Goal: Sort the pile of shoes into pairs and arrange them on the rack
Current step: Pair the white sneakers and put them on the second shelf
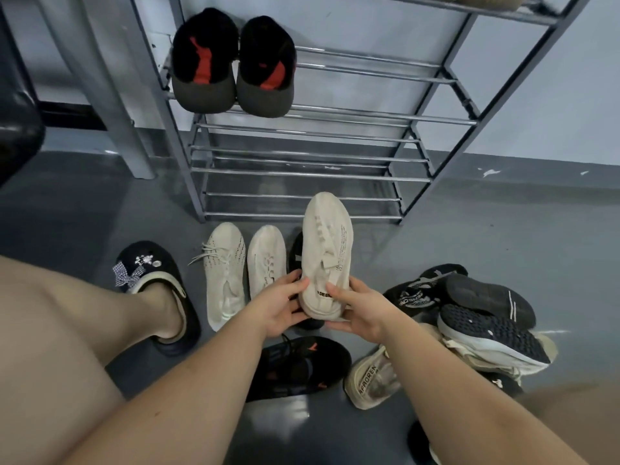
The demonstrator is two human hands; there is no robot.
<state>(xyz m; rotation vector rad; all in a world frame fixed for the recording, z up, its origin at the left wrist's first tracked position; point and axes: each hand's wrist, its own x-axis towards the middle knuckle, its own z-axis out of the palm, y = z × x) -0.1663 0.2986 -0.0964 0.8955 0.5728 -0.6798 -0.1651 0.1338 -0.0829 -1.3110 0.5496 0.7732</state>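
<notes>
A cream knit sneaker (327, 250) is lifted above the floor, toe pointing at the metal shoe rack (436, 120). My left hand (281, 305) grips its heel from the left and my right hand (357, 312) grips it from the right. Two more cream sneakers (225, 273) (266, 260) lie side by side on the floor to the left. A black shoe (297, 250) is mostly hidden behind the held sneaker. A black pair with red insoles (235, 62) sits on the rack's left side.
A heap of black and cream shoes (476, 317) lies at the right. A black sneaker (295, 367) and a cream shoe (372, 380) lie between my arms. My left foot wears a dark clog (151, 273). A grey post (110, 95) stands left of the rack.
</notes>
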